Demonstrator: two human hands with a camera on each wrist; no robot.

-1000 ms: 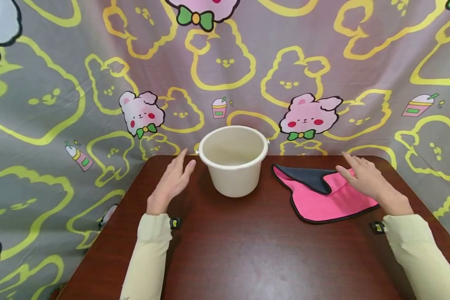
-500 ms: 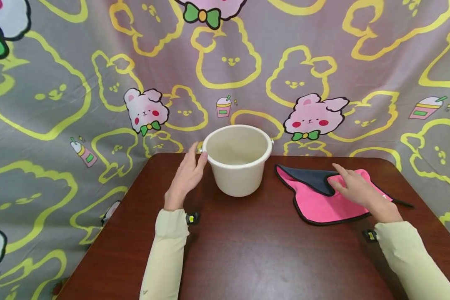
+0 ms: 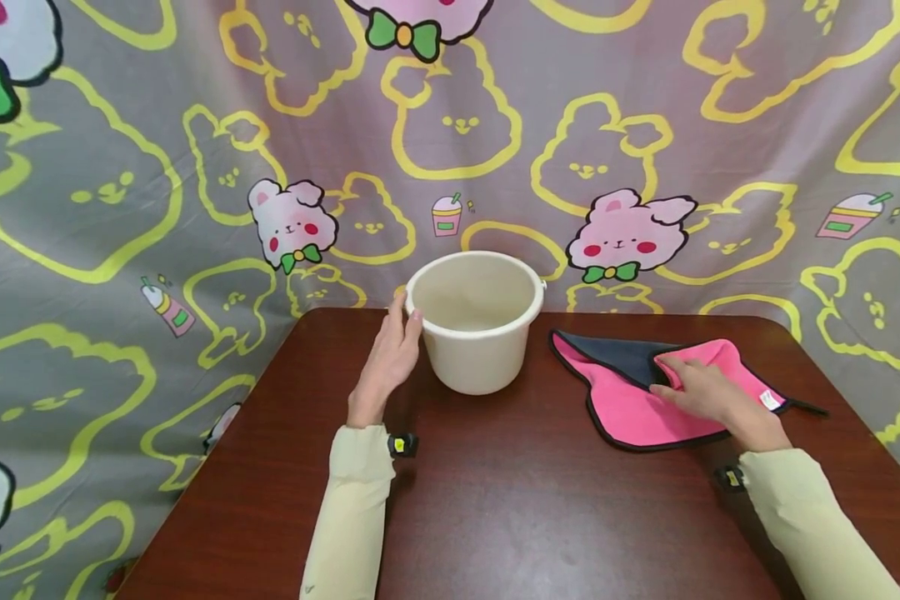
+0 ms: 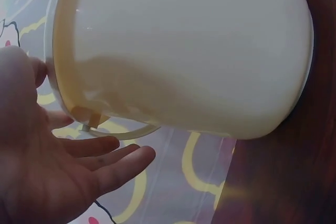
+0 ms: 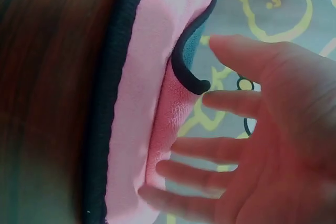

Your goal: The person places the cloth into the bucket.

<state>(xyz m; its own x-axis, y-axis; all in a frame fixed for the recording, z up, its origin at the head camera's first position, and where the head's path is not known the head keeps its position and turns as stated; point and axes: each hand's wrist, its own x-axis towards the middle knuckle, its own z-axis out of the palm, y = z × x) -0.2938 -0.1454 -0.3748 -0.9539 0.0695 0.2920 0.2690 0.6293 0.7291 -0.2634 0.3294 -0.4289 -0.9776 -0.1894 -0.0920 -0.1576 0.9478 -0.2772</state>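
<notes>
A cream plastic bucket (image 3: 476, 363) stands upright near the back of the table. My left hand (image 3: 387, 357) is at the bucket's left rim. In the left wrist view its thumb meets the rim, while the other fingers (image 4: 123, 169) extend loosely beside the handle (image 4: 142, 131). To the right lies a pink cloth (image 3: 630, 421) with black edging, partly folded over to show a dark grey-blue side. Just over that fold hovers my right hand (image 3: 701, 390). Seen from the right wrist, its thumb and fingers are spread around the raised corner, without a pinch; whether the fingertips touch is unclear.
The dark brown wooden table (image 3: 540, 517) extends toward me. Behind it and to the left hangs a grey curtain (image 3: 435, 92) with yellow bear outlines and rabbits. A black loop (image 3: 808, 407) sticks out from the cloth's right corner.
My left hand has moved right, reaching the bucket's rim. My right hand has moved left and down to the cloth's fold. Bucket and cloth stay in place; the view shifted slightly.
</notes>
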